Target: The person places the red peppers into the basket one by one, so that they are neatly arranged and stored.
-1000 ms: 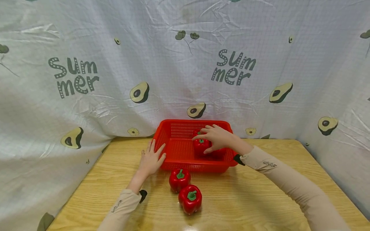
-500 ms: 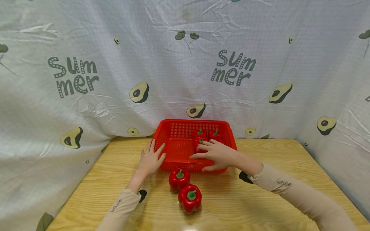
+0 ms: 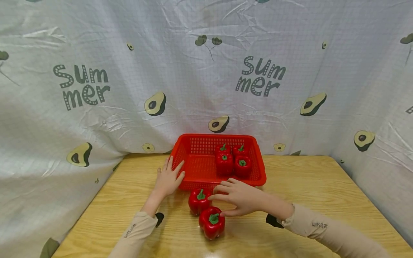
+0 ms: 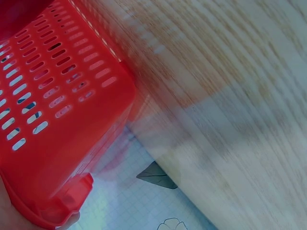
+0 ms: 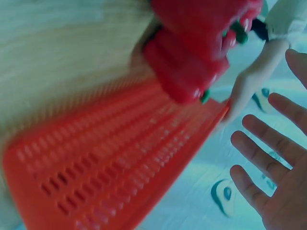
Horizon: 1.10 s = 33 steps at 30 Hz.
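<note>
Red pepper (image 3: 209,228) w/ green stem sits nearest on the wood table (image 3: 122,204); 2nd pepper (image 3: 196,205) is just behind, contact btwn the two unclear. R hand (image 3: 240,196) is beside both, fingers spread, holding nothing; in head view its fingertips overlap the peppers, but R wrist cam shows a gap, plus the palm side, hidden from the head cam. L hand (image 3: 167,181) rests on the L rim of the plastic basket (image 3: 198,167), fingers straight & apart; L wrist cam gets only slivers of it, so can't tell how firmly it presses. Same cam gives the slotted wall (image 4: 43,103) & a corner close up. Basket stands past the front pair, w/ 4 peppers (image 3: 224,166) in 2 rows at its R end, clear only in head view. Backmost: pale cloth (image 3: 193,77), avocado & "summer" prints; L wrist view shows its leaf print (image 4: 156,176) larger.
</note>
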Each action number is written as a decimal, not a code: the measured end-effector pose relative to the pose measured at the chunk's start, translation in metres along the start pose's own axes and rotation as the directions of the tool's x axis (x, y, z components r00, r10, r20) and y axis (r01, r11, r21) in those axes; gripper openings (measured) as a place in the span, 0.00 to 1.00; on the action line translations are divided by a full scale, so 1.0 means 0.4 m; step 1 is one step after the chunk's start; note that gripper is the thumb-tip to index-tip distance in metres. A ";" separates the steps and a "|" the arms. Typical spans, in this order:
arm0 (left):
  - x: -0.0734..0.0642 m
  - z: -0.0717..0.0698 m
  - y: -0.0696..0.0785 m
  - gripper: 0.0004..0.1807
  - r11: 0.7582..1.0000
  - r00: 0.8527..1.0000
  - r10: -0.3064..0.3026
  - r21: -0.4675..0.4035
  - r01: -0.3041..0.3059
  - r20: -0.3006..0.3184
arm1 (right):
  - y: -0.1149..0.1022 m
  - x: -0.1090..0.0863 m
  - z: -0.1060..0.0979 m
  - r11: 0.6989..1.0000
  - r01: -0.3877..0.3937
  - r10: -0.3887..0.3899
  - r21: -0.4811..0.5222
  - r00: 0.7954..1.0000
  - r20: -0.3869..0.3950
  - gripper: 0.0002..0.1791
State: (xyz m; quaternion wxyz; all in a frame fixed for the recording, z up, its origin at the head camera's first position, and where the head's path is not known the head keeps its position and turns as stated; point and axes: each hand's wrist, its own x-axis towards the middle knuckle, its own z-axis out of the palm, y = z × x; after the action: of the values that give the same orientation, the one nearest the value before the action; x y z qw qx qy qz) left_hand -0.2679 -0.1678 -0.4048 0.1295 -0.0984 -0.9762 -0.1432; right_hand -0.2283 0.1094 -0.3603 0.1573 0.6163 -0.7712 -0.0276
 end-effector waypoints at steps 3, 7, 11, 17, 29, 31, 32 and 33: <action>0.000 -0.002 0.002 0.26 1.000 1.000 0.002 0.001 -0.002 0.004 | -0.023 0.001 0.010 1.000 0.027 -0.027 0.006 1.000 -0.008 0.26; -0.002 0.001 0.001 0.26 1.000 1.000 0.000 -0.002 0.000 -0.005 | -0.055 0.003 0.022 0.998 0.058 -0.058 -0.008 0.998 -0.010 0.27; -0.002 0.004 0.001 0.25 1.000 1.000 0.000 0.001 0.000 -0.009 | -0.082 0.006 0.037 0.997 0.073 -0.073 -0.008 0.997 -0.011 0.28; -0.001 0.005 -0.001 0.25 1.000 1.000 0.000 -0.005 0.000 -0.010 | -0.107 0.007 0.062 0.998 0.064 -0.064 0.016 0.998 0.022 0.32; -0.002 0.004 -0.001 0.25 1.000 1.000 0.007 -0.010 -0.007 -0.025 | -0.121 0.002 0.102 1.000 0.007 -0.008 0.012 0.997 0.071 0.38; -0.003 0.004 0.000 0.25 1.000 1.000 0.006 -0.008 -0.006 -0.023 | -0.122 0.001 0.108 1.000 -0.005 0.005 0.006 0.996 0.084 0.40; -0.003 0.004 0.000 0.26 1.000 1.000 0.004 -0.009 -0.004 -0.020 | -0.123 0.000 0.110 1.000 -0.010 0.010 0.004 0.996 0.088 0.40; -0.004 0.005 0.000 0.26 1.000 1.000 0.002 -0.009 -0.002 -0.019 | -0.123 0.000 0.112 1.000 -0.014 0.014 0.000 0.996 0.091 0.41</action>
State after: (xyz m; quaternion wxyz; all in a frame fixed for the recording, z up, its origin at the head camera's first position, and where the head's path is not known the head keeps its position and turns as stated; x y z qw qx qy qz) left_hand -0.2669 -0.1673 -0.4068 0.1387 -0.0985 -0.9742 -0.1483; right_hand -0.1945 0.0908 -0.4146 0.1222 0.6091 -0.7818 -0.0543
